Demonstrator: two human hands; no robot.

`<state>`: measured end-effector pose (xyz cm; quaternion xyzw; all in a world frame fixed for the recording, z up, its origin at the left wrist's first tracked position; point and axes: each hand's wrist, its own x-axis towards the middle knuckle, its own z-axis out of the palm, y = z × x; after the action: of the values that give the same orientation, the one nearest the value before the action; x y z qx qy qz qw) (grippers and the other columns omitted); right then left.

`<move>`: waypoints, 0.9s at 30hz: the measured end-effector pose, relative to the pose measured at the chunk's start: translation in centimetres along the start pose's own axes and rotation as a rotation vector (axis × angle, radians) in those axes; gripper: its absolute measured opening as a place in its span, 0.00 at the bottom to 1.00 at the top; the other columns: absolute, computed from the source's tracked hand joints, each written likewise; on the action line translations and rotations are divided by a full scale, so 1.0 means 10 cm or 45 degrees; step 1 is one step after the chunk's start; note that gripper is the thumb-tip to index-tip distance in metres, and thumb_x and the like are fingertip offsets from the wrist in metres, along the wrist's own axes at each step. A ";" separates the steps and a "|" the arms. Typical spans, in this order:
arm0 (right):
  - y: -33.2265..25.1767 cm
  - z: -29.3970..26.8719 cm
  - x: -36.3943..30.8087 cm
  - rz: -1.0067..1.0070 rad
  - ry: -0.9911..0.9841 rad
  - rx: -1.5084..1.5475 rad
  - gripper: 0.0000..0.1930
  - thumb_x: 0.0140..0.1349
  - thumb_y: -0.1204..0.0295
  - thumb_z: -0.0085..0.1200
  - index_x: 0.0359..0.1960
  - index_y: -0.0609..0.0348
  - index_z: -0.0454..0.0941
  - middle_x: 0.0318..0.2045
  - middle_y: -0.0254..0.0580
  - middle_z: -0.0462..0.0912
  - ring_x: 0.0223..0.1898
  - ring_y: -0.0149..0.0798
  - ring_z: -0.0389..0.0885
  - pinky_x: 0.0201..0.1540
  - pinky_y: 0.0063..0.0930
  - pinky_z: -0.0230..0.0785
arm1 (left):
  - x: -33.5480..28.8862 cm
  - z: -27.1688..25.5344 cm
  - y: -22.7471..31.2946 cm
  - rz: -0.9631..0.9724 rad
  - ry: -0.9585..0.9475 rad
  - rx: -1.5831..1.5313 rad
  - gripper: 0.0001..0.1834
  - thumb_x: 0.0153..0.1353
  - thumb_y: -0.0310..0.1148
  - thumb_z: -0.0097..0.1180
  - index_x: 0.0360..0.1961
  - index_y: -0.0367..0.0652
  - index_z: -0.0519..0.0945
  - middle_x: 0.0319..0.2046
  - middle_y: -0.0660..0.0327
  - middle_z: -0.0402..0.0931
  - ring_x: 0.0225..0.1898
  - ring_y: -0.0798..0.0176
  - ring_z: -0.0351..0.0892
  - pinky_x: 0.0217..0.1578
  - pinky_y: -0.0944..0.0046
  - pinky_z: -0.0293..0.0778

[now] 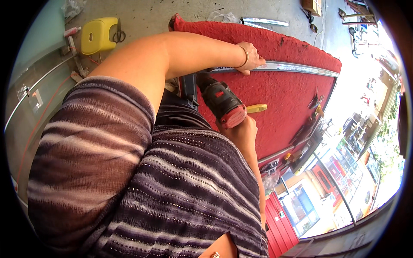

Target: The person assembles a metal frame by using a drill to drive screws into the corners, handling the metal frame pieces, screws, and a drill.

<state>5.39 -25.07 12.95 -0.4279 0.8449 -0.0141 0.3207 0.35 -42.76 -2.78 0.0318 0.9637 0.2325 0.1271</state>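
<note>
My left hand, with a bangle at its wrist, is closed over a long metal profile with a printed film. The profile runs across a table covered in rough red cloth. In my right hand is a black and red cordless drill, its back end toward me. The drill's front points at the dark frame corner by the profile's left end. Its tip is too dark to make out. Right of the drill, a yellow-handled tool lies on the red cloth.
A yellow stool with black scissors on it stands at the far left. Metal strips lie beyond the table, and a cardboard box sits farther back. Several tools lie along the table's right side.
</note>
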 end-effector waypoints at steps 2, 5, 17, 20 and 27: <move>0.00 0.01 0.02 -0.002 -0.008 -0.010 0.12 0.51 0.62 0.64 0.34 0.54 0.81 0.26 0.48 0.83 0.32 0.55 0.82 0.34 0.43 0.74 | -0.01 0.01 0.00 -0.008 -0.004 -0.002 0.36 0.60 0.53 0.58 0.59 0.38 0.64 0.43 0.52 0.83 0.45 0.50 0.84 0.43 0.54 0.79; -0.05 -0.01 0.04 0.015 0.008 0.002 0.13 0.48 0.62 0.66 0.31 0.57 0.81 0.25 0.51 0.83 0.32 0.56 0.83 0.34 0.44 0.75 | -0.02 0.00 0.01 -0.012 0.001 -0.004 0.35 0.60 0.52 0.58 0.59 0.38 0.64 0.43 0.52 0.83 0.45 0.50 0.84 0.43 0.54 0.79; -0.04 -0.09 0.10 -0.004 -0.098 -0.110 0.15 0.53 0.59 0.62 0.36 0.54 0.80 0.26 0.52 0.83 0.33 0.59 0.82 0.35 0.48 0.74 | 0.00 0.01 -0.01 -0.016 0.010 -0.043 0.35 0.60 0.52 0.58 0.59 0.38 0.65 0.42 0.52 0.83 0.44 0.50 0.84 0.42 0.54 0.79; -0.14 -0.19 0.20 -0.008 -0.157 -0.185 0.14 0.54 0.60 0.61 0.36 0.54 0.79 0.26 0.53 0.83 0.33 0.60 0.81 0.36 0.50 0.73 | 0.00 0.02 -0.01 -0.021 0.009 -0.023 0.35 0.60 0.52 0.58 0.59 0.38 0.65 0.41 0.52 0.83 0.44 0.51 0.84 0.42 0.54 0.79; -0.26 -0.39 0.39 -0.125 -0.321 -0.380 0.12 0.55 0.60 0.58 0.32 0.55 0.76 0.24 0.52 0.82 0.31 0.58 0.82 0.34 0.51 0.71 | 0.05 0.01 0.00 -0.001 -0.035 0.012 0.33 0.60 0.51 0.57 0.58 0.39 0.65 0.39 0.54 0.84 0.42 0.51 0.85 0.40 0.54 0.79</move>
<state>3.39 -30.54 14.76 -0.5098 0.7688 0.1495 0.3558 -0.06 -42.61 -2.96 0.0351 0.9630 0.2273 0.1401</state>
